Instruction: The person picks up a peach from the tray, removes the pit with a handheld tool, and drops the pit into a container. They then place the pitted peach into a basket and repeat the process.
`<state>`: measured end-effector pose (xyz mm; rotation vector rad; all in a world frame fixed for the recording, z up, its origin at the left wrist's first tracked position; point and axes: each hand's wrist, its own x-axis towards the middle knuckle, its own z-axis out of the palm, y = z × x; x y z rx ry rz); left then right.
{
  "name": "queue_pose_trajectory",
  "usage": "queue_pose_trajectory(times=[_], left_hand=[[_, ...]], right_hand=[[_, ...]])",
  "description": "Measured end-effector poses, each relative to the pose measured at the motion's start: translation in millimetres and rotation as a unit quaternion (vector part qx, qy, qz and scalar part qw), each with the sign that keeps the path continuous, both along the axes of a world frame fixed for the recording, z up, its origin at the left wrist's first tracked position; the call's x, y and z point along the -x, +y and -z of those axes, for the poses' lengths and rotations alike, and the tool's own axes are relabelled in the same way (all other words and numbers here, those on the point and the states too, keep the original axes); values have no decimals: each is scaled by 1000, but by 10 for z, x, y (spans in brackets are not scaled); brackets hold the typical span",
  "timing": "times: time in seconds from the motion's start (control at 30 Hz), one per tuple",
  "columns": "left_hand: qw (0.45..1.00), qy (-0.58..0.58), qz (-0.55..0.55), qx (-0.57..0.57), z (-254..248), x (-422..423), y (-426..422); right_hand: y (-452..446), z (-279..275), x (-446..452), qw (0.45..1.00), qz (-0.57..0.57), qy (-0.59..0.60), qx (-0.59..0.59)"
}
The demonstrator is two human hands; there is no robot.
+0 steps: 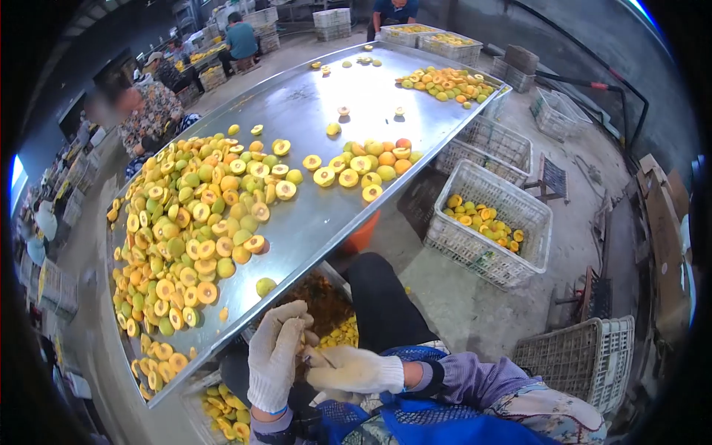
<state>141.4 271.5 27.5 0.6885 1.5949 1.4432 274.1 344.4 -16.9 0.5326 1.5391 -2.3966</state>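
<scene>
My left hand (276, 357), in a white knit glove, is raised near my lap with its fingers curled together. My right hand (354, 369), gloved too, meets it from the right with its fingers closed. Whatever they grip between the fingertips is too small and covered to make out. Just beyond the hands, below the table edge, a container holds yellow fruit pieces (340, 334) and dark brown matter. A large heap of halved yellow-green stone fruit (200, 211) covers the left of the metal table (319, 222). One single fruit (265, 287) lies near the table's edge above my left hand.
Smaller fruit piles (371, 165) lie farther along the table. At right stand a plastic crate (486, 259) partly filled with fruit and a grey crate (582, 360). More fruit halves (226, 412) sit below my left side. A person (152, 115) sits across the table; others work behind.
</scene>
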Motion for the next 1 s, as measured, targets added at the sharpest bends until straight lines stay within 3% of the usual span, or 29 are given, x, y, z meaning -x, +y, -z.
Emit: queue_pose_trajectory(times=[0.03,0.07,0.1,0.13,0.2,0.27,0.33,0.4,0.47,0.53,0.6,0.63,0.67,0.73,0.8,0.9,0.97,1.0], left_hand=[[1000,-9,-3,-29,32,-11,-16],[998,-18,-6,-59,49,-31,-30],[997,-26,-16,-68,18,-82,-52],[997,-30,-23,-63,29,-97,-67],[989,-70,-24,-127,85,-125,-132],[988,-94,-40,-117,68,-225,-174],[990,-25,-101,-97,118,-360,-226],[980,83,-121,-132,172,-382,-278],[948,248,-102,-173,234,-290,-277],[933,295,-93,-181,237,-205,-239],[961,252,-28,-113,195,-154,-188],[994,101,-15,-37,122,-109,-169],[995,98,-17,-30,152,-73,-134],[995,64,27,-73,230,-14,-63],[998,44,-3,-45,220,-79,-27],[996,10,-37,-77,259,-65,-4],[989,-110,-26,-97,281,28,5],[989,-108,-29,-92,295,15,4]], right_hand=[[-30,-23,-9,979,77,77,-172],[-50,-58,-25,917,152,151,-336],[-20,-158,-63,913,104,69,-389],[-32,-123,-74,916,97,67,-384],[-93,-56,-84,960,93,44,-261],[-77,-19,-135,979,59,75,-179],[-96,-256,-153,996,33,31,-79],[-147,-165,-176,998,5,36,-54],[-117,-178,-163,999,0,52,8],[-30,-225,-113,999,-24,23,21],[11,-189,-86,999,-25,8,19],[7,-165,-100,999,-9,1,37],[19,-147,-96,999,-11,-2,44],[85,-121,-63,995,-5,-56,85],[156,-105,-48,997,-18,-38,72],[169,-98,-3,1000,-15,-2,23],[163,-179,79,999,12,-15,-43],[145,-125,91,999,9,-14,-38]])
